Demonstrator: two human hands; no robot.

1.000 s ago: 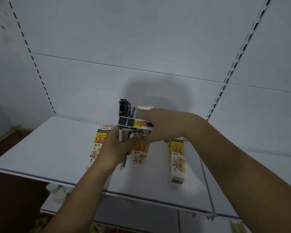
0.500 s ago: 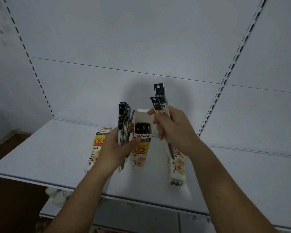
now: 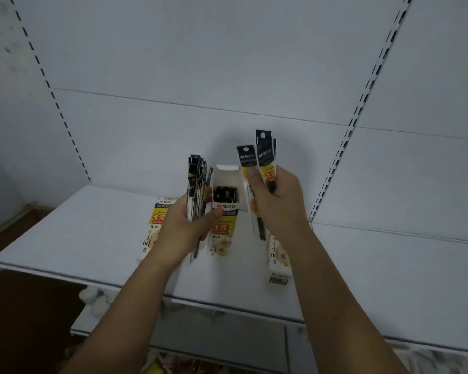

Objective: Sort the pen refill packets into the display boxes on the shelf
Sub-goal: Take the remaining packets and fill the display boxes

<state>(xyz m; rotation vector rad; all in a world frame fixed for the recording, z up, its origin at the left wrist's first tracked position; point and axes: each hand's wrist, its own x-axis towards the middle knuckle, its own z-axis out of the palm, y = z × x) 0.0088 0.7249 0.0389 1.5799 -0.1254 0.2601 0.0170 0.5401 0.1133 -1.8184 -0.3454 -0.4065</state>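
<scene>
**A:** Entry. Your left hand (image 3: 185,228) gripped a fanned bundle of pen refill packets (image 3: 196,190) upright, just left of the middle display box (image 3: 226,209). The thumb pressed against the box's printed front. My reading: one hand both kept the stock and steadied the box, leaving the other free to feed.

**B:** Agreed. Your right hand (image 3: 278,209) was closed round a smaller set of packets (image 3: 265,157), black header cards up, just right of the box's raised flap (image 3: 224,171). There were at least two; a third edge showed behind, count uncertain. Header-up, I judge, to match the dark packet tops (image 3: 224,191) already sitting in the open mouth.

**A:** The left box (image 3: 157,225) and the right box (image 3: 278,260) lay flat on the white shelf (image 3: 65,238), each partly hidden by your hands.

**B:** Against one second before: your right hand had lain across the box mouth, covering it. Now it stood clear to the right with packets raised. Against half a second before, little changed; the left bundle was in the same place.
</scene>
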